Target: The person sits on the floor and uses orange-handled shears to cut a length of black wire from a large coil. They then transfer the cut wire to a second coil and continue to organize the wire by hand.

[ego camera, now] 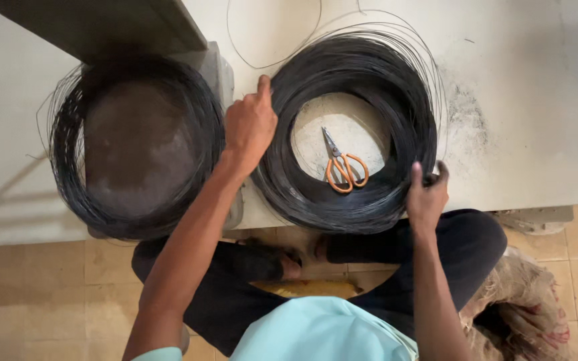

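Here, seen from above: large coil of thin black wire (356,127) lying flat on the white desk (530,100), close to its near edge, just above the crossed legs of a person seated on the tiled floor (35,294). Left hand (250,126) set on the coil's left rim, fingers curled closed over the strands, thumb pointing toward the far edge. Right hand (426,194) clamped on the near right rim, fingers wrapped around the bundle. Hands on nearly opposite sides of the ring, probably so that the springy turns stay gathered and the coil can be steadied or rotated as one mass. Loose single strands (272,40) arcing away toward the far edge of the desk. Orange-handled scissors (342,164) resting inside the ring's open centre, blades toward the far edge, within easy reach of either hand yet apart from the wire. Second black wire coil (135,144) at the left, seated around a dark round form, touching neither hand.
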